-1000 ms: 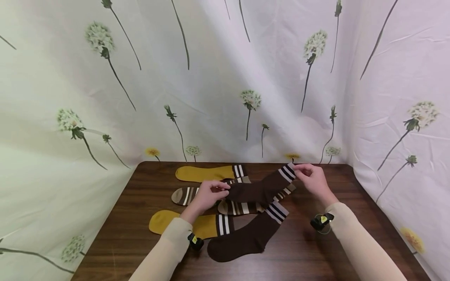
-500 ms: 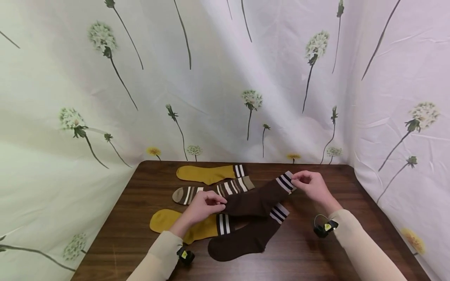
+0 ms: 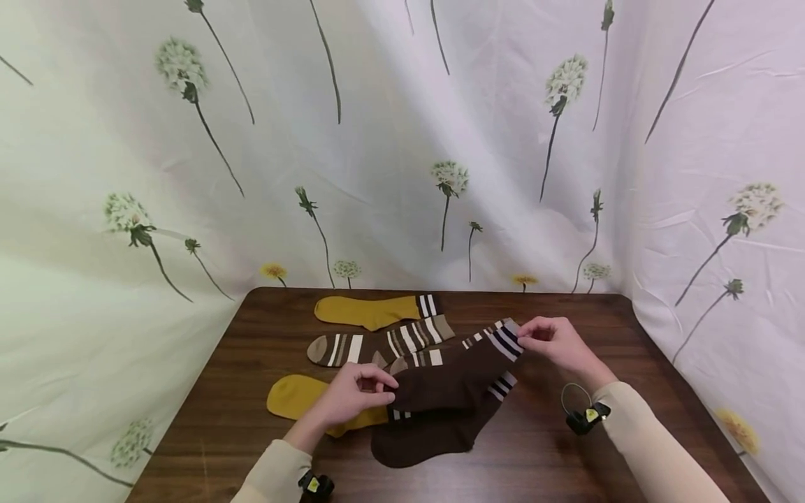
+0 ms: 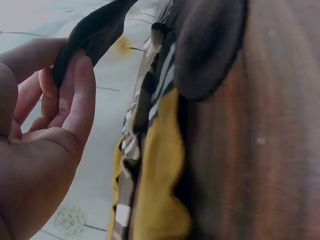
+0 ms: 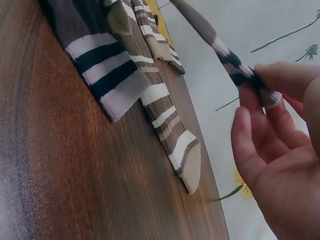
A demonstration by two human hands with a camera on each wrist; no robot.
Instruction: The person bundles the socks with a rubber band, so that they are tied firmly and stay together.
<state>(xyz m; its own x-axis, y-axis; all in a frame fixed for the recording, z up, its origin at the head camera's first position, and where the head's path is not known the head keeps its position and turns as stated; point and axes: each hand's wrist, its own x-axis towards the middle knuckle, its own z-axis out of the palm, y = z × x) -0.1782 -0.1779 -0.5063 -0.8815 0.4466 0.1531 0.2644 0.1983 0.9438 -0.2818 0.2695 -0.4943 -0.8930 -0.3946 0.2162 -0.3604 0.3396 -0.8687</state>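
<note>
Between my two hands a dark brown sock (image 3: 440,381) is stretched out in the air, its striped cuff to the right. My left hand (image 3: 355,395) pinches the toe end between thumb and fingers. At the cuff, my right hand (image 3: 556,346) pinches the grey edge above the black bands. Under the held sock lies a second dark brown sock (image 3: 421,443), flat on the table, its banded cuff (image 5: 107,72) plain in the right wrist view. The held sock partly covers a striped brown sock (image 5: 167,120) and the cuff of the nearer mustard sock (image 3: 292,395).
Farther back lie another striped sock (image 3: 339,349) and a second mustard sock (image 3: 365,311). All rest on a dark wooden table (image 3: 207,447). A white curtain (image 3: 390,140) printed with dandelions hangs behind and beside the table.
Both hands have brought the held brown sock down and nearer, from over the striped socks to over the other brown sock. The farther striped sock is now uncovered.
</note>
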